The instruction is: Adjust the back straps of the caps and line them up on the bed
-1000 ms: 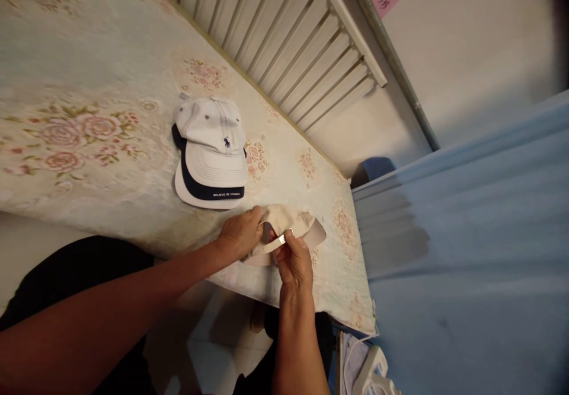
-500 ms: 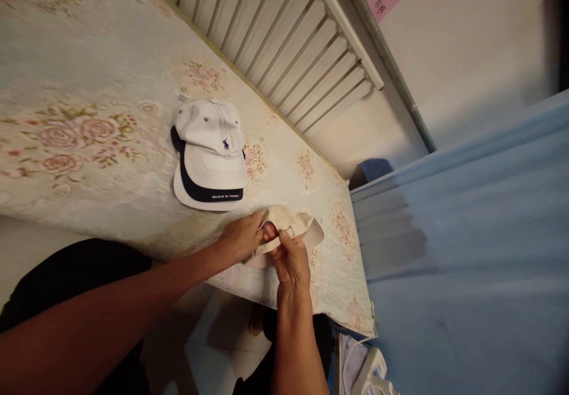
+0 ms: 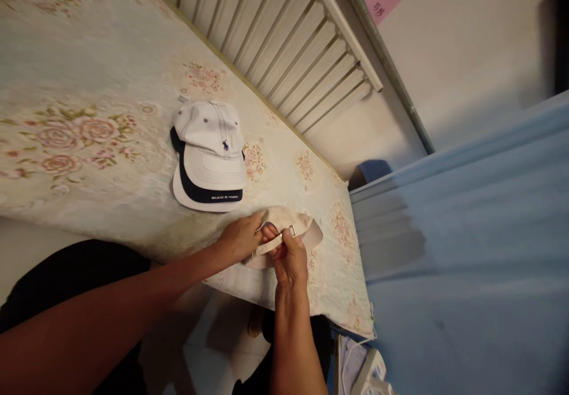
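A beige baseball cap [image 3: 288, 212] is between my hands near the front edge of the bed, its back opening and strap turned toward me. My left hand [image 3: 241, 238] grips its left side, fingers partly hidden behind the fabric. My right hand [image 3: 292, 260] pinches the back strap, with the thumb just below a small metal buckle [image 3: 292, 229]. Behind them, a pile of caps lies on the floral cover. On top is a white cap [image 3: 208, 128] with a small dark blue rider logo. A navy brim [image 3: 195, 190] with white lettering and another white brim [image 3: 184, 196] show underneath.
The floral cover [image 3: 102, 205] spreads under the caps. A slatted metal rail [image 3: 284, 33] runs along the far side by the wall. A blue curtain [image 3: 466, 252] hangs at the right. A pale appliance [image 3: 371, 371] sits low at the bottom right.
My right thumb has shifted slightly to the right on the strap, near the buckle. My left hand keeps its hold, and the piled caps have not moved.
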{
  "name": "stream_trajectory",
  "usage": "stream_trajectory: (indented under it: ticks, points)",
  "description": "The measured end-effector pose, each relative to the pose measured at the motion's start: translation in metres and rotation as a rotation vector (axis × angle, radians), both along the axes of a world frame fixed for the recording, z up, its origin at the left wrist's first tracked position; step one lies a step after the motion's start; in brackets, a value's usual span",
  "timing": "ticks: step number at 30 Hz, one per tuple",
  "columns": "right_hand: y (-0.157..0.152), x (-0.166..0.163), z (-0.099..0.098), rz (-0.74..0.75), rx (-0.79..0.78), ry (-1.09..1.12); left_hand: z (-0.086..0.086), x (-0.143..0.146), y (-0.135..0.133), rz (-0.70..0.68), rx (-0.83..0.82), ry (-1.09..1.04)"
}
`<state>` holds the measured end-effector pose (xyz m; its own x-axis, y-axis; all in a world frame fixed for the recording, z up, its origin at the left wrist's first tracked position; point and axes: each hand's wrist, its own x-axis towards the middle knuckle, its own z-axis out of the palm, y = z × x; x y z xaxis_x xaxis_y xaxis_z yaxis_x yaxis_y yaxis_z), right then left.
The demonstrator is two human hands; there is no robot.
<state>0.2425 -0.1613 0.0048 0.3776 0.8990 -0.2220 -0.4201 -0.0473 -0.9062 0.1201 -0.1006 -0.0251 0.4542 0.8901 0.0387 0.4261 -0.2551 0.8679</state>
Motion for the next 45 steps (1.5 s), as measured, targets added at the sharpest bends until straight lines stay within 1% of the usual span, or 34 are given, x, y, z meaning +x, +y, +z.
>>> stream_trajectory:
  ticks: [3,7,12,18,25,33,39,45]
  points:
    - [-0.001,0.000,0.001,-0.030,-0.016,-0.020,0.000,0.001,0.001,-0.004,0.000,0.070]
    - [0.000,-0.001,0.005,-0.094,-0.027,-0.075,0.001,0.001,0.001,-0.011,0.040,0.108]
    - [-0.001,-0.004,0.004,-0.048,-0.008,-0.026,0.003,0.000,0.001,0.024,0.052,0.128]
    - [-0.007,-0.005,0.003,-0.073,-0.036,-0.041,0.005,-0.002,0.001,0.065,0.046,0.125]
    - [-0.006,-0.007,0.005,-0.093,-0.007,-0.099,0.006,-0.001,0.002,0.049,0.054,0.134]
    - [-0.008,-0.008,-0.002,-0.060,-0.002,-0.067,0.006,-0.002,0.002,0.037,0.045,0.121]
    - [-0.002,0.001,-0.001,-0.129,-0.013,-0.022,0.009,-0.003,0.001,0.026,0.037,0.140]
    - [0.003,0.002,0.001,-0.141,-0.016,0.009,0.012,-0.004,0.000,0.018,0.035,0.152]
